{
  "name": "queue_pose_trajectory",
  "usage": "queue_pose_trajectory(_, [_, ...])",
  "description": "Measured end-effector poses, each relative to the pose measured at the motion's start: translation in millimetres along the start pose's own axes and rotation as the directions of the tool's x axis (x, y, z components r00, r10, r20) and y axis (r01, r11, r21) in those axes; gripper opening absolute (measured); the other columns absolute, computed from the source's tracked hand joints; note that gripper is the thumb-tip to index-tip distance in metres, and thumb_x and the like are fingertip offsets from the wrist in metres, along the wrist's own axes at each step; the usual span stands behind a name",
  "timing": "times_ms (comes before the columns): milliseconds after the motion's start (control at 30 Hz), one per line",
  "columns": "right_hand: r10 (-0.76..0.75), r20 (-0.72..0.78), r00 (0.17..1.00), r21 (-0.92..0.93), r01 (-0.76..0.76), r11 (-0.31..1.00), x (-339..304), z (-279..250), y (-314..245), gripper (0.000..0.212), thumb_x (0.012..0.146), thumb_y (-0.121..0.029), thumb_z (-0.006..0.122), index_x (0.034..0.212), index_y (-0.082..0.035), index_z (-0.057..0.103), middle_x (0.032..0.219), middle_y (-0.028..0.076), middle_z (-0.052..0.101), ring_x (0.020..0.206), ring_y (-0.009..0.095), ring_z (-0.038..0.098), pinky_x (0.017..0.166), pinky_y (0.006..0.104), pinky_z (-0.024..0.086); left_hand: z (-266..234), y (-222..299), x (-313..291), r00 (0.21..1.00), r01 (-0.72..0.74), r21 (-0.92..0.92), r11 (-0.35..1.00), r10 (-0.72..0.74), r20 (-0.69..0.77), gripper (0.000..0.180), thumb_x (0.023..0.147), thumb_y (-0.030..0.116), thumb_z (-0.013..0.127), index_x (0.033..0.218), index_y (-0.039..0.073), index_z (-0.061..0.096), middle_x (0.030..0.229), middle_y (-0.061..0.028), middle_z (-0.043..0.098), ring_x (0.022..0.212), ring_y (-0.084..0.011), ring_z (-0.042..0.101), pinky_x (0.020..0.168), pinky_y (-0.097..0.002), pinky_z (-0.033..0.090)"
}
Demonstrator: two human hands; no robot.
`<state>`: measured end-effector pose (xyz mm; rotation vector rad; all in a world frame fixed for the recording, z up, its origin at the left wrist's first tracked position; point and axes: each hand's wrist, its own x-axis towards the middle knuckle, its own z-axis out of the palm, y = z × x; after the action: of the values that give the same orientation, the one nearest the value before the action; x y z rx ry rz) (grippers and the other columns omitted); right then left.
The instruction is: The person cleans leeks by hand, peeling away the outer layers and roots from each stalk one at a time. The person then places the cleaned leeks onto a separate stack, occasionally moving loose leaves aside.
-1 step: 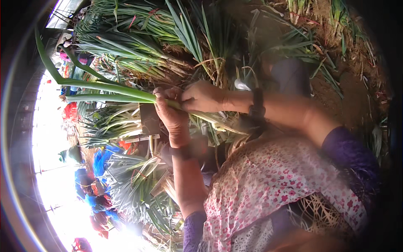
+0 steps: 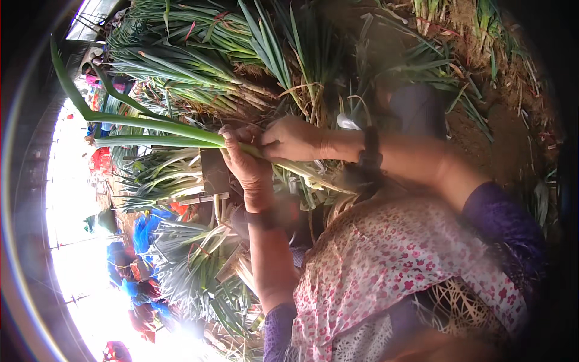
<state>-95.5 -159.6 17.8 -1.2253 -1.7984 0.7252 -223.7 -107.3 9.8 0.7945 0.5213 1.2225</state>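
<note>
A long green onion (image 2: 160, 126) lies across the middle of the view. Its green leaves fan out to the left, and its pale stalk (image 2: 298, 169) slopes down to the right. My left hand (image 2: 248, 169) is closed round the stalk just below the leaves, thumb on top. Right beside it, my right hand (image 2: 294, 139) is closed with fingertips pressed to the same stalk. Whether those fingertips also pinch a loose outer layer is hidden behind the hand.
Piled green onions (image 2: 199, 66) lie beyond my hands. Pale-stalked bundles (image 2: 175, 169) and a large leafy heap (image 2: 199, 265) are at the left. Floral cloth (image 2: 392, 253) covers my lap. Loose leaves (image 2: 473, 114) lie on brown soil at the right. Blue bags (image 2: 148, 232) are farther left.
</note>
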Motion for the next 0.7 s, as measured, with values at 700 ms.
queue_pose_trajectory(700, [0.572,0.660,0.488,-0.225,-0.598,0.769,-103,-65,7,0.030,0.083,-0.029,0.056,0.096,-0.002,0.060,0.086,0.016,0.062,0.079,0.023,0.060,0.068,0.0408,0.044,-119,120,30,0.895,-0.095,-0.058,0.994,0.060,-0.442,0.058,0.082,0.065,0.029,0.073,0.009,0.044,0.056,-0.0011,0.040,0.038,-0.0120,0.029,0.035,-0.0239,0.026])
